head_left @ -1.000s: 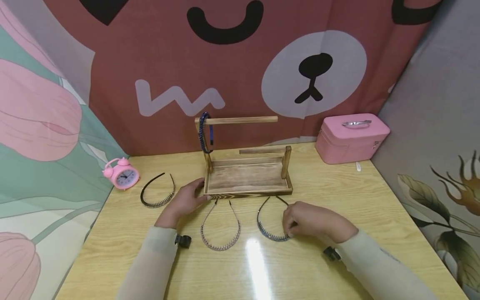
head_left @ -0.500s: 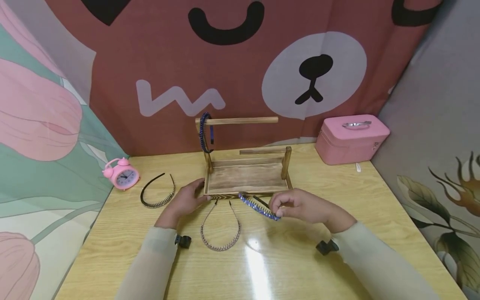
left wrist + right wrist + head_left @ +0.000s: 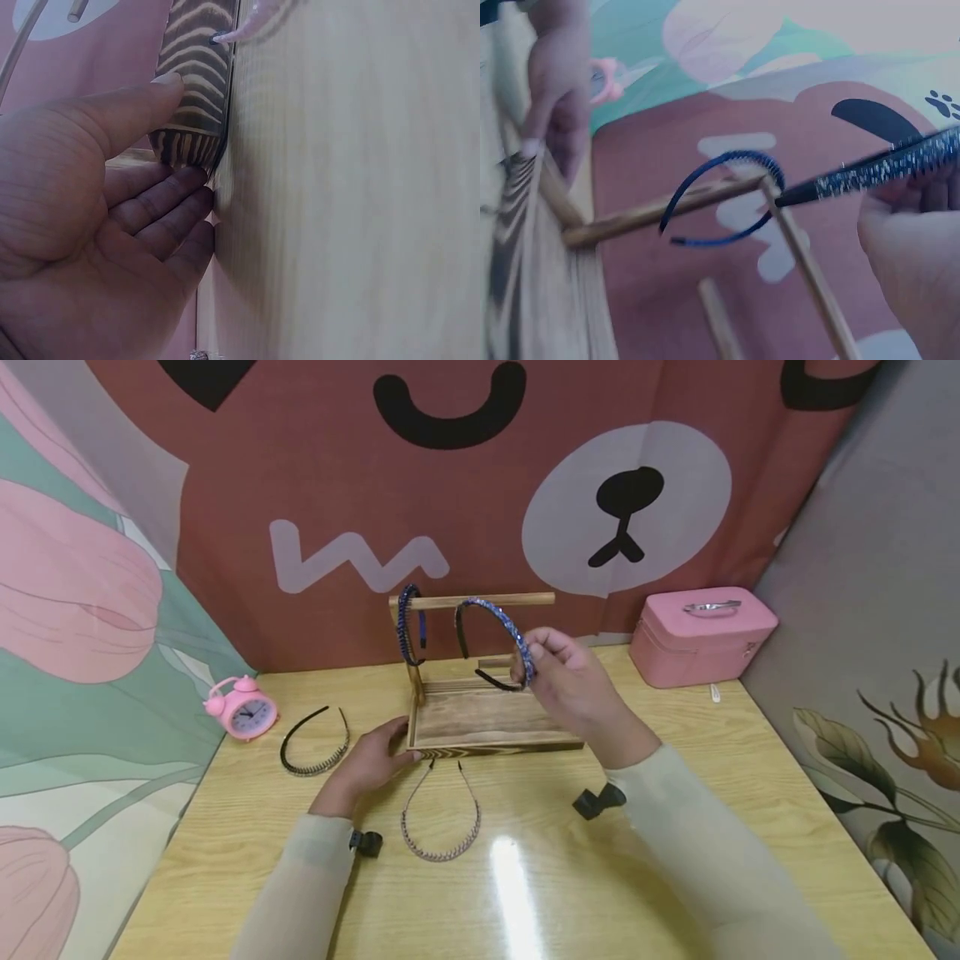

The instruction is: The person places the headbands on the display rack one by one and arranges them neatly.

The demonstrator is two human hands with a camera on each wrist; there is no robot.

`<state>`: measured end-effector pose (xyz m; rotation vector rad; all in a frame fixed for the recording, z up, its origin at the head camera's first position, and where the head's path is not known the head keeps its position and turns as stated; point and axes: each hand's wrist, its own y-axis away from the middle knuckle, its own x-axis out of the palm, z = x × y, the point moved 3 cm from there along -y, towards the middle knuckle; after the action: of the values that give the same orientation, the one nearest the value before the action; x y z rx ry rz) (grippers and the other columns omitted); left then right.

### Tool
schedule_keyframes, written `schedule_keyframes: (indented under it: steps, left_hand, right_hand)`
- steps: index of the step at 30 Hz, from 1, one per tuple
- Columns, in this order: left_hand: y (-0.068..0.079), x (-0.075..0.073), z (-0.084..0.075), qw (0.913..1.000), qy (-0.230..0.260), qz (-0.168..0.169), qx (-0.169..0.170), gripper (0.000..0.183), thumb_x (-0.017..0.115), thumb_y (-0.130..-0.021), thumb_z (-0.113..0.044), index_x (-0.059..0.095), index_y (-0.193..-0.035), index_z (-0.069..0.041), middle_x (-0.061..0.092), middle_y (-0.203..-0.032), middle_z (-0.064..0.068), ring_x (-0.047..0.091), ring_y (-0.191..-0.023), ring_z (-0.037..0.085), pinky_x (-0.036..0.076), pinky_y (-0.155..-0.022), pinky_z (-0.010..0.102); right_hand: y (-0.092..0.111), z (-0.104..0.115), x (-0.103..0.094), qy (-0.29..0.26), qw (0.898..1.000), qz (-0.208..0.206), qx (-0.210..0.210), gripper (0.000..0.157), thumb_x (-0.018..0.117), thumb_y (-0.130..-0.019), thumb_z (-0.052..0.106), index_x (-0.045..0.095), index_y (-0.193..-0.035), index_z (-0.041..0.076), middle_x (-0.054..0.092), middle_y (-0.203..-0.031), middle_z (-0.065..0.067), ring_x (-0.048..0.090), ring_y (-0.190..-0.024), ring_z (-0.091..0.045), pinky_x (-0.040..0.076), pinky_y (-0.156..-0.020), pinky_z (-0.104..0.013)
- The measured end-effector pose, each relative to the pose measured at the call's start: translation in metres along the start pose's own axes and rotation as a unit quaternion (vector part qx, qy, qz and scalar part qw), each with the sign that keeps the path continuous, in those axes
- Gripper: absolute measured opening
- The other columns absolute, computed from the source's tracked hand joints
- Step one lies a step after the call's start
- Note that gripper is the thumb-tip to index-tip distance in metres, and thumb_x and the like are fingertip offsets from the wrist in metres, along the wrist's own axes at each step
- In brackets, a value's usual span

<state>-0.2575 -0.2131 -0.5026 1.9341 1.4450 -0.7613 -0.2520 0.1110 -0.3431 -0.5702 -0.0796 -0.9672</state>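
Note:
My right hand (image 3: 573, 681) pinches a sparkly blue headband (image 3: 501, 614) by its glittery side, raised at the upper bar (image 3: 495, 600) of a wooden rack (image 3: 495, 748). The headband's open ends point left and down, and its curve overlaps the bar in the head view. A dark blue headband (image 3: 724, 161) hangs on the bar's left end. My left hand (image 3: 375, 760) holds the rack's front left corner, thumb (image 3: 161, 97) on the front face and fingers (image 3: 176, 202) at the end. A pinkish beaded headband (image 3: 441, 857) lies before the rack, and a black one (image 3: 300, 768) lies left.
A pink alarm clock (image 3: 243, 708) stands at the table's left edge. At the back right sits a pink case (image 3: 701, 639) with a silver handle. A shorter lower bar (image 3: 720, 319) juts from the rack's right post, and a printed curtain (image 3: 337, 627) hangs behind.
My right hand has picked the sparkly blue headband off the table and lifted it up and back to the upper bar. My left hand has stayed at the rack's corner.

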Motion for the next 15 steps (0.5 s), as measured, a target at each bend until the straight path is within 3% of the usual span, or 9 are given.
schedule_keyframes:
  steps: [3,7,15]
  left_hand:
    - [0.000,0.000,-0.001,1.0000,-0.001,-0.002,0.002,0.079,0.074,-0.107,-0.034,0.035,-0.171,-0.006,0.051,-0.167,0.020,0.045,-0.156,0.043,0.038,-0.130,0.061]
    - [0.000,-0.001,-0.002,1.0000,0.000,-0.003,0.003,0.079,0.074,-0.107,-0.035,0.036,-0.171,-0.007,0.051,-0.167,0.020,0.045,-0.157,0.044,0.037,-0.130,0.061]
    - [0.000,0.000,0.002,0.9999,0.011,-0.001,0.004,0.079,0.074,-0.107,-0.034,0.036,-0.171,-0.008,0.051,-0.167,0.017,0.042,-0.159,0.042,0.034,-0.132,0.060]
  right_hand:
    - [-0.022,0.004,0.010,-0.040,0.998,-0.058,0.003,0.021,0.048,-0.117,0.011,0.064,-0.105,0.006,0.062,-0.092,-0.004,0.057,-0.087,-0.018,0.054,-0.083,-0.027]
    - [-0.050,0.007,0.023,-0.083,0.991,-0.102,-0.002,0.021,0.046,-0.117,0.010,0.064,-0.110,0.004,0.062,-0.092,-0.004,0.057,-0.086,-0.018,0.055,-0.080,-0.027]
    - [-0.098,0.004,0.045,-0.101,0.985,-0.137,-0.022,0.019,0.046,-0.117,0.010,0.063,-0.113,0.004,0.059,-0.097,-0.004,0.055,-0.088,-0.016,0.051,-0.078,-0.025]
